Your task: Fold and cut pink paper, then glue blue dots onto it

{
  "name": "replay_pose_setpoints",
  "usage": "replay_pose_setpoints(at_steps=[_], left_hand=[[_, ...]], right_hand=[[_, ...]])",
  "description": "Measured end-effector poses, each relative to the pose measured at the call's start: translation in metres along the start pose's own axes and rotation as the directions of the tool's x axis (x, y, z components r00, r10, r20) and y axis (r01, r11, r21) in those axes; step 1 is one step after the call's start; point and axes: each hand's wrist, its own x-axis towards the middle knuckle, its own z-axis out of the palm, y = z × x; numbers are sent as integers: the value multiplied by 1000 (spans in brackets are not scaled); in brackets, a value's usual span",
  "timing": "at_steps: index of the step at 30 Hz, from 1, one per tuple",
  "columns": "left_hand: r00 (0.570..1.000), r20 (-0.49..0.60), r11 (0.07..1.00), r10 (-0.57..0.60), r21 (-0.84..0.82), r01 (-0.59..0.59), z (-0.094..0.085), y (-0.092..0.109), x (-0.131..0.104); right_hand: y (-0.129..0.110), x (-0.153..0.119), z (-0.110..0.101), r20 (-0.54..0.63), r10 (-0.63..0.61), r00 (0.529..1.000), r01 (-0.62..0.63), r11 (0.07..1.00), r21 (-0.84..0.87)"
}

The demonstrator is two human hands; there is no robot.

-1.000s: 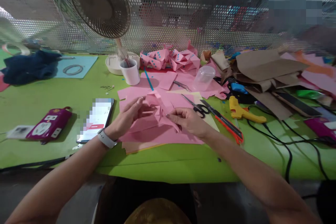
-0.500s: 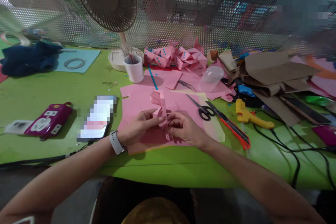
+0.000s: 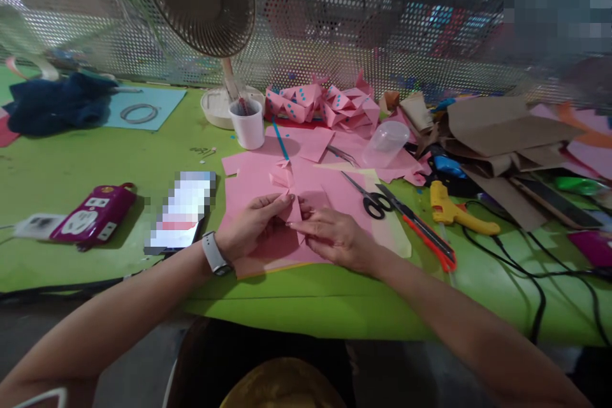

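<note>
Between my two hands is a small folded pink paper piece [image 3: 295, 209], held over flat pink sheets [image 3: 248, 185] on the green table. My left hand [image 3: 255, 222] pinches its left side with thumb and fingers, and a pale watch [image 3: 215, 254] is on that wrist. From the right, my right hand [image 3: 335, 236] grips the piece, its fingers partly hiding the lower part. A looser pink fold [image 3: 281, 178] juts out beyond my fingertips. Black-handled scissors [image 3: 375, 204] lie to the right of my right hand.
Right of the scissors are a red cutter [image 3: 433, 242], a yellow glue gun [image 3: 461, 211] with cables and brown paper [image 3: 507, 127]. Behind stand pink folded models [image 3: 296, 102], a white cup [image 3: 247, 127] and a fan [image 3: 201, 0]. A phone [image 3: 184, 210] and purple power strip [image 3: 95, 217] lie left.
The pink piece has been turned between my fingers, its upright strip now tilted and lower. My right fingers have stretched further across it. The view has shifted slightly.
</note>
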Motion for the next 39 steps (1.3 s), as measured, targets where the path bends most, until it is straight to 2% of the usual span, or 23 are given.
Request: replay_pose_setpoints(at_steps=[3,8,15,19,21,24,27,29,33,35,37,39], left_hand=[[999,43,1000,-8,5,8,1,0,0],[995,100,1000,-11,11,10,2,-2,-2],[994,88,994,59,91,-67,3,-4,-3],[991,82,984,109,131,-119,-2,-9,0],[989,94,981,119,141,-131,-3,-10,1],[992,76,987,97,120,-106,-1,-9,1],[996,44,990,78,112,-82,1,-7,0],[997,31,988,73,134,-77,1,-5,-1],[997,9,988,73,139,-73,1,-3,-1],[998,16,989,68,129,-70,3,-2,-2],[998,27,990,57,125,-60,4,0,-3],[998,33,992,45,120,-48,5,1,-3]], right_hand=[[3,-2,3,1,-39,999,39,999,9],[5,-3,3,-30,-9,1000,12,996,89],[7,-2,10,-123,136,983,-95,950,298],[6,-1,13,-152,315,937,-238,892,384],[4,0,12,-128,397,909,-316,856,410],[0,2,12,-70,487,870,-404,788,465],[-1,1,12,-64,545,836,-445,741,503],[-1,0,12,-70,545,836,-445,745,497],[-1,0,6,-83,347,934,-287,869,404],[-1,1,4,-106,254,961,-202,911,359],[-1,1,3,-140,234,962,-176,924,339],[0,0,5,-163,266,950,-196,916,350]])
